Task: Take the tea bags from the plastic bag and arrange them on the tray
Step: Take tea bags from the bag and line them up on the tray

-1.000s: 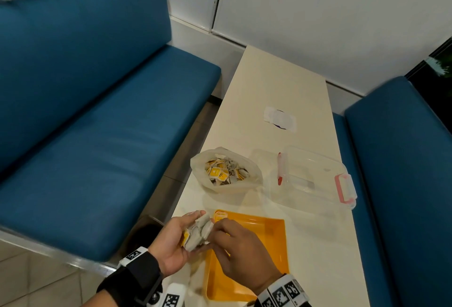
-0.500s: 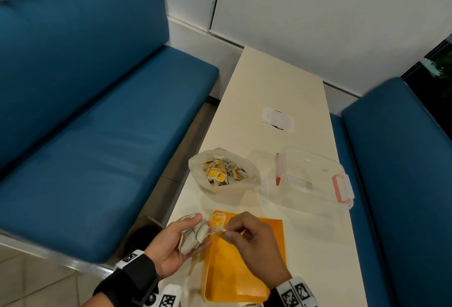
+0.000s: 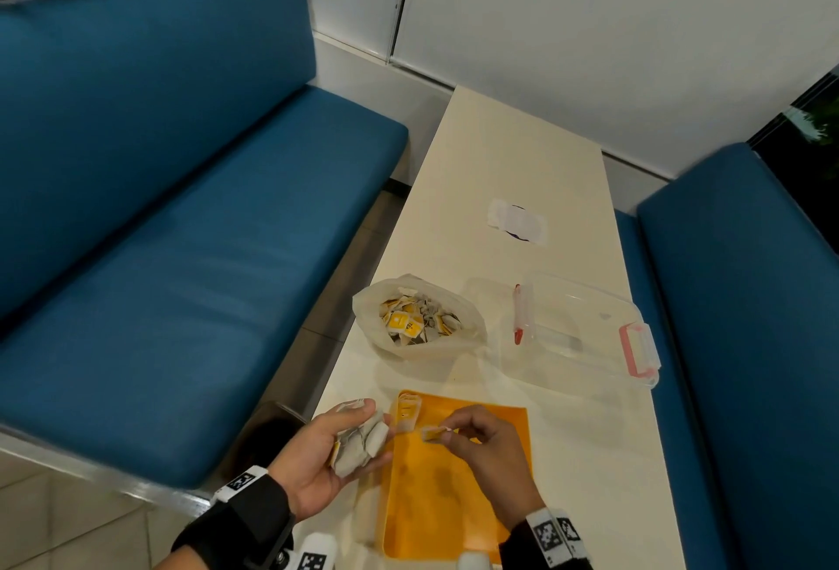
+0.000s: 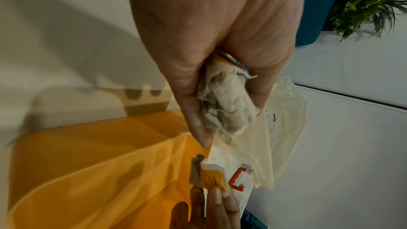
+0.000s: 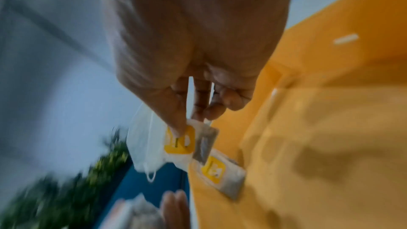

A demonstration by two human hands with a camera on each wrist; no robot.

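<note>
My left hand [image 3: 336, 447] grips a bunch of grey-white tea bags [image 3: 361, 444] [image 4: 226, 104] just left of the orange tray [image 3: 454, 506]. Over the tray's far left part, my right hand [image 3: 454, 431] pinches one tea bag [image 3: 431, 433] [image 4: 209, 176] [image 5: 191, 138] with a yellow label between thumb and fingertips. One tea bag [image 3: 407, 408] [image 5: 222, 175] lies in the tray's far left corner. The clear plastic bag [image 3: 417, 319] stands open beyond the tray with several yellow-labelled tea bags inside.
A clear plastic box [image 3: 585, 333] with pink latches stands right of the bag on the cream table [image 3: 499, 160]. A white paper [image 3: 517, 222] lies farther back. Blue benches [image 3: 159, 251] flank the table; the left table edge runs close to my left hand.
My right hand has pulled one tea bag out of the bunch in my left hand and moved it right, over the tray. The left hand stays put.
</note>
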